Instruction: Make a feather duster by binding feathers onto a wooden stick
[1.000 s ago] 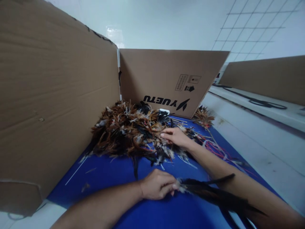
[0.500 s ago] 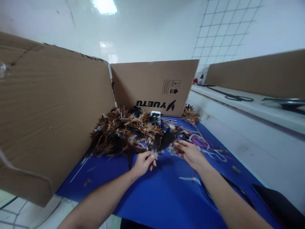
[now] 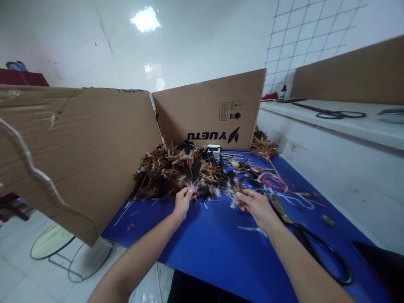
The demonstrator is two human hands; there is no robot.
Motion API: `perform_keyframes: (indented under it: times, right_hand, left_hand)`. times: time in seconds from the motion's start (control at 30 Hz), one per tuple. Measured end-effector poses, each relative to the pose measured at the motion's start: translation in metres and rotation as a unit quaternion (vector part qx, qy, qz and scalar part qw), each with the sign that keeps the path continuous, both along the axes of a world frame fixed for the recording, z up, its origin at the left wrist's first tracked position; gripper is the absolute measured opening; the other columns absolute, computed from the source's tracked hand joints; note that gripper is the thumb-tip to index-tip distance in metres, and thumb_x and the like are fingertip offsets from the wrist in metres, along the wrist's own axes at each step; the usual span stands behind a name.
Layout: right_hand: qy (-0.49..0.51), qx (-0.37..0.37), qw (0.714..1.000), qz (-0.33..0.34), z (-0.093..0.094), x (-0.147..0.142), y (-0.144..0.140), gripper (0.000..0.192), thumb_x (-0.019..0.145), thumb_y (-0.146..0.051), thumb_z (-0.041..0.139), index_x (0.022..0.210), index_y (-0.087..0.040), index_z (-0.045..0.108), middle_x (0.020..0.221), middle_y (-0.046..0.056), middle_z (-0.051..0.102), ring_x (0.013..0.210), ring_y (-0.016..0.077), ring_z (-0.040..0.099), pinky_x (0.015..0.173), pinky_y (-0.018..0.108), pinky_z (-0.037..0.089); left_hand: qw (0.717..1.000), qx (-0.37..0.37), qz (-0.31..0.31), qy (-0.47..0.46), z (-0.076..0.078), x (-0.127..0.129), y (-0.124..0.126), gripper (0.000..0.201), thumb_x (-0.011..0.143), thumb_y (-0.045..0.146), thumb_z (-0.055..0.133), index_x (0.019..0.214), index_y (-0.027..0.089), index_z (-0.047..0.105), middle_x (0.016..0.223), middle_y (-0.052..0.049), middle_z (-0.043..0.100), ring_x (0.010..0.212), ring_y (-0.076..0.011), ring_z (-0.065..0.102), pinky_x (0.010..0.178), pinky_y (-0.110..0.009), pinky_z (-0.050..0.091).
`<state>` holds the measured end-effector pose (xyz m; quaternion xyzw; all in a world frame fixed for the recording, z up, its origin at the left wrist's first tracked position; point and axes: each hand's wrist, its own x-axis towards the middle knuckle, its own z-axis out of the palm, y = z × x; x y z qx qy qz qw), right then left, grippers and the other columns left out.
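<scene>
My left hand (image 3: pixel 184 203) pinches the pale, fluffy base of a few dark feathers (image 3: pixel 193 170), which point up and away from me. To its right, my right hand (image 3: pixel 256 206) has thumb and fingers drawn together at a small brown feather with white fluff (image 3: pixel 239 186). Just beyond the left hand lies a big heap of brown and black feathers (image 3: pixel 159 174). Large black-handled scissors (image 3: pixel 315 244) rest on the blue tabletop (image 3: pixel 214 244), partly behind my right forearm. Pink and white plastic strips (image 3: pixel 277 185) lie tangled past the right hand.
Cardboard walls stand on the left (image 3: pixel 94 143) and at the back (image 3: pixel 202 109). Thin sticks (image 3: pixel 232 155) and a small white device (image 3: pixel 213 148) lie by the back wall. A feather duster (image 3: pixel 264 145) is at the back right. On a white ledge (image 3: pixel 315 110) sits another pair of scissors (image 3: pixel 341 114).
My hands have moved apart, the left one leftward with its dark feathers toward the heap. A small brown feather now shows at the right hand. The view has shifted, showing more of the tabletop scissors.
</scene>
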<state>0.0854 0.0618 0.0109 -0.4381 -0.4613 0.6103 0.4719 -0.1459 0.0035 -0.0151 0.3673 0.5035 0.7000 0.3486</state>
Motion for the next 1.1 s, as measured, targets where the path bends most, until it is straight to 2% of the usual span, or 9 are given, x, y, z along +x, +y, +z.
perform_keyframes:
  times: [0.1,0.2,0.33,0.4,0.53,0.67,0.87,1.1]
  right_hand:
    - [-0.011,-0.003,1.0,0.009,-0.006,-0.003,0.0,0.03,0.052,-0.032,0.078,0.071,-0.015,0.062,0.059,0.001,0.061,0.054,0.0147,0.061,0.039,0.02,0.04]
    - [-0.036,0.006,0.999,0.025,-0.011,-0.007,-0.001,0.03,0.055,-0.034,0.076,0.073,-0.015,0.062,0.059,0.002,0.062,0.053,0.015,0.061,0.038,0.019,0.039]
    - [-0.075,0.03,0.996,0.048,-0.013,-0.01,-0.005,0.025,0.061,-0.036,0.071,0.072,-0.015,0.061,0.057,0.001,0.061,0.053,0.0141,0.06,0.039,0.02,0.04]
    - [-0.104,0.04,0.993,0.047,-0.012,-0.01,-0.006,0.023,0.064,-0.037,0.068,0.072,-0.015,0.062,0.051,-0.001,0.057,0.045,0.0109,0.054,0.039,0.02,0.039]
    - [-0.15,0.049,0.987,0.04,-0.012,-0.011,-0.007,0.023,0.067,-0.037,0.065,0.072,-0.015,0.063,0.042,-0.005,0.049,0.035,0.0066,0.042,0.037,0.02,0.034]
    - [-0.172,0.055,0.982,0.051,-0.015,-0.015,-0.009,0.023,0.066,-0.037,0.065,0.072,-0.015,0.063,0.044,-0.004,0.051,0.037,0.0072,0.043,0.039,0.02,0.035]
    - [-0.174,0.063,0.981,0.049,-0.021,-0.024,-0.009,0.024,0.065,-0.037,0.066,0.071,-0.014,0.061,0.045,-0.003,0.053,0.036,0.0066,0.043,0.038,0.02,0.034]
    - [-0.147,0.046,0.988,0.024,-0.005,-0.043,0.004,0.024,0.057,-0.032,0.072,0.068,-0.014,0.061,0.049,-0.001,0.055,0.041,0.0084,0.047,0.037,0.02,0.036]
  left_hand:
    - [0.998,0.004,0.064,-0.019,0.003,-0.006,0.008,0.027,0.069,0.038,0.066,0.071,0.012,0.064,0.081,-0.007,0.065,0.077,-0.0159,0.061,0.061,-0.025,0.051]
    - [0.993,0.013,0.108,-0.037,0.017,-0.007,0.019,0.028,0.07,0.041,0.063,0.076,0.013,0.062,0.073,-0.002,0.06,0.065,-0.0113,0.058,0.048,-0.018,0.044]
    - [0.986,0.088,0.104,-0.098,0.04,-0.001,0.03,0.03,0.07,0.042,0.064,0.08,0.015,0.058,0.068,0.002,0.055,0.053,-0.0063,0.051,0.041,-0.016,0.036]
    - [0.981,0.118,0.097,-0.118,0.044,0.002,0.032,0.031,0.07,0.043,0.065,0.081,0.015,0.057,0.064,0.003,0.053,0.048,-0.0052,0.048,0.04,-0.016,0.034]
    - [0.988,0.108,0.091,-0.069,0.033,0.001,0.031,0.03,0.073,0.043,0.063,0.079,0.014,0.058,0.058,0.004,0.051,0.043,-0.0041,0.045,0.039,-0.016,0.033]
    - [0.99,0.105,0.091,-0.009,0.023,-0.003,0.03,0.025,0.077,0.039,0.058,0.076,0.014,0.059,0.056,0.005,0.05,0.04,-0.004,0.042,0.037,-0.016,0.032]
    - [0.992,0.088,0.078,0.045,0.019,-0.002,0.034,0.022,0.08,0.035,0.053,0.077,0.015,0.06,0.056,0.004,0.049,0.039,-0.0044,0.042,0.036,-0.016,0.031]
    - [0.99,0.085,0.097,0.061,0.012,-0.01,0.037,0.021,0.082,0.032,0.049,0.078,0.015,0.06,0.056,0.004,0.049,0.04,-0.005,0.042,0.039,-0.017,0.033]
